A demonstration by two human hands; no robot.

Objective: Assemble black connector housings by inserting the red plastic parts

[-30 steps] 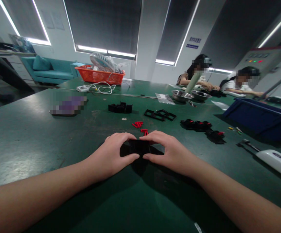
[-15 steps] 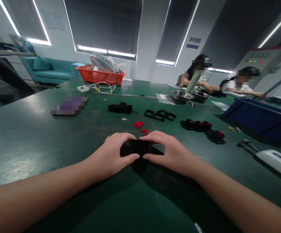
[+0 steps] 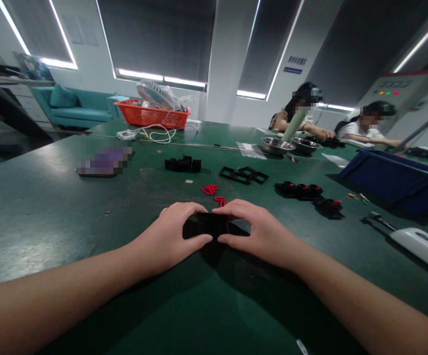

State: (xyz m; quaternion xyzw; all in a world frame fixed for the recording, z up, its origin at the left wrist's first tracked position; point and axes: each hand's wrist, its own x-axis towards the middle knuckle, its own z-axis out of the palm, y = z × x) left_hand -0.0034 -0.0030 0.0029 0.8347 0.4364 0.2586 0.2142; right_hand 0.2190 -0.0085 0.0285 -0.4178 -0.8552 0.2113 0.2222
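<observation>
My left hand and my right hand meet at the middle of the green table, both pinched round a small black plastic part that rests on the surface. Thumbs press its near edge and fingers curl over its far edge. Just beyond my fingers lie several small red pieces. Farther back sit a cluster of black parts, flat black frames, and black parts with red inserts.
A blurred purple object lies at left. An orange basket and white cable stand at the back. Two metal bowls, a blue bin, and a white device are to the right. Two people sit at the far right.
</observation>
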